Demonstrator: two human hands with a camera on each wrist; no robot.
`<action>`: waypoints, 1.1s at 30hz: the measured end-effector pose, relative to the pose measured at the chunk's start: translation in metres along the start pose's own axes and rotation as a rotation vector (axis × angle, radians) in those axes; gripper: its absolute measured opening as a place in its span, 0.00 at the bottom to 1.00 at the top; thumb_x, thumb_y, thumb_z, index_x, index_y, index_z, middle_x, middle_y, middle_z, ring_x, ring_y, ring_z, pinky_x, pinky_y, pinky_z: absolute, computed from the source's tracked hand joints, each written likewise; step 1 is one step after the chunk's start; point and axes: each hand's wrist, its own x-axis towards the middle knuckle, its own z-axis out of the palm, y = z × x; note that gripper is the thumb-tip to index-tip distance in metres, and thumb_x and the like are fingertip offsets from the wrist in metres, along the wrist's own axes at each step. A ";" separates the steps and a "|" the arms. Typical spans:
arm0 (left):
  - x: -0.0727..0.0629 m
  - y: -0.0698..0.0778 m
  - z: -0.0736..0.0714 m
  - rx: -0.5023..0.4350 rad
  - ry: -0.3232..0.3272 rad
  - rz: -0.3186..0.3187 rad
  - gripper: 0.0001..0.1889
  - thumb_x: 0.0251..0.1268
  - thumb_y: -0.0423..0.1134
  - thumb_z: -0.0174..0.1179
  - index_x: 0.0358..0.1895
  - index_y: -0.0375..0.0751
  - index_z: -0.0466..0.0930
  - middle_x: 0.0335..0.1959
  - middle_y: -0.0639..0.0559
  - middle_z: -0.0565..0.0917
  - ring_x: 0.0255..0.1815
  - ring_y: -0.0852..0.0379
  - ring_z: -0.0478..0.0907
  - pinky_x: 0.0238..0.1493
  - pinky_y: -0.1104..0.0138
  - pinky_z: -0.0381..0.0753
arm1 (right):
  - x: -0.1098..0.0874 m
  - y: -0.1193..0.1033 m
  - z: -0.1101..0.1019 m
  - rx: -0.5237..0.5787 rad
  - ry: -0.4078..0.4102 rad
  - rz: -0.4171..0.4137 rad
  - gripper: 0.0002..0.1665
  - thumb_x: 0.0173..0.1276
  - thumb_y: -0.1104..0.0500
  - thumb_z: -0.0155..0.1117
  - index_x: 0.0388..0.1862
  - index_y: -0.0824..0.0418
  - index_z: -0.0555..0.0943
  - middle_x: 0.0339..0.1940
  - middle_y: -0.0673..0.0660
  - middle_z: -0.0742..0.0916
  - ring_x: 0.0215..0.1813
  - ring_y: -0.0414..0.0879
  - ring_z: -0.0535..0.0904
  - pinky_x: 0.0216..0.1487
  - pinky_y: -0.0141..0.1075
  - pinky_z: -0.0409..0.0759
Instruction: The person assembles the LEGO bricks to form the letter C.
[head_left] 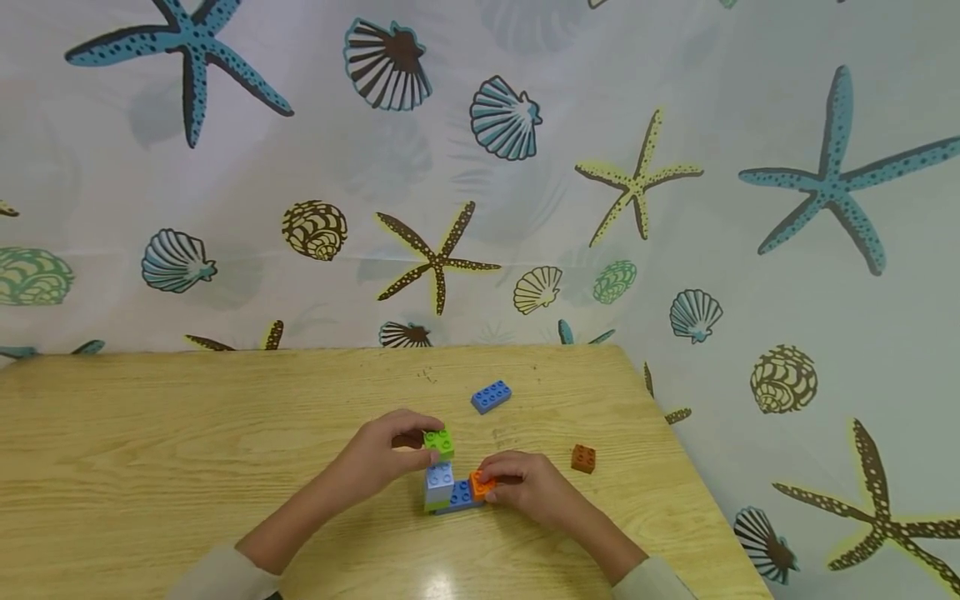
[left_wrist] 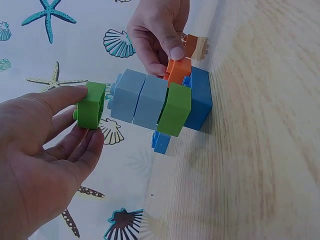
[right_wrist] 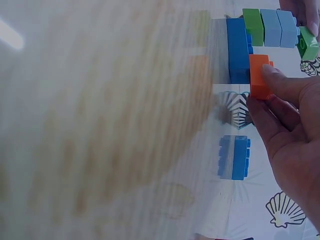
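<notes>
My left hand point(head_left: 389, 446) pinches a lime green toy brick point(left_wrist: 91, 105) between thumb and fingers. That brick is just above a stack of two light blue bricks point(left_wrist: 138, 100), with a gap showing between them. Under the light blue pair is another green brick point(left_wrist: 174, 109), seated on one end of a long blue brick point(head_left: 459, 498) lying on the table. At the other end of the blue brick, my right hand point(head_left: 534, 490) grips an orange brick point(right_wrist: 259, 77), thumb on its studded side. The orange brick sits on the blue one, slightly overhanging its end.
A loose blue brick point(head_left: 492, 397) lies farther back on the wooden table point(head_left: 187, 433). To the right of my right hand is a small brown brick point(head_left: 583, 458). A shell-and-starfish patterned cloth point(head_left: 450, 150) hangs behind the table and along its right side.
</notes>
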 end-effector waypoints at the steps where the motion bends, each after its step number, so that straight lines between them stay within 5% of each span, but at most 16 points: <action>1: -0.002 0.000 0.000 -0.001 -0.010 0.006 0.19 0.66 0.44 0.68 0.59 0.46 0.83 0.55 0.51 0.81 0.52 0.55 0.79 0.57 0.60 0.82 | 0.000 0.000 0.000 -0.001 0.000 0.002 0.10 0.69 0.61 0.69 0.48 0.55 0.88 0.57 0.52 0.86 0.61 0.50 0.81 0.58 0.31 0.81; 15: -0.016 -0.001 0.004 -0.007 -0.091 0.057 0.19 0.67 0.46 0.68 0.58 0.46 0.82 0.55 0.49 0.81 0.51 0.54 0.78 0.56 0.57 0.80 | 0.000 0.001 0.001 -0.001 0.007 0.011 0.11 0.69 0.62 0.69 0.49 0.56 0.88 0.58 0.53 0.86 0.61 0.51 0.81 0.55 0.28 0.81; 33: -0.015 0.004 0.009 0.121 -0.082 0.085 0.16 0.68 0.44 0.67 0.57 0.50 0.84 0.53 0.56 0.82 0.51 0.54 0.78 0.51 0.58 0.82 | -0.001 -0.001 0.000 -0.006 0.000 -0.009 0.12 0.69 0.62 0.69 0.50 0.57 0.88 0.57 0.52 0.86 0.61 0.50 0.82 0.55 0.26 0.80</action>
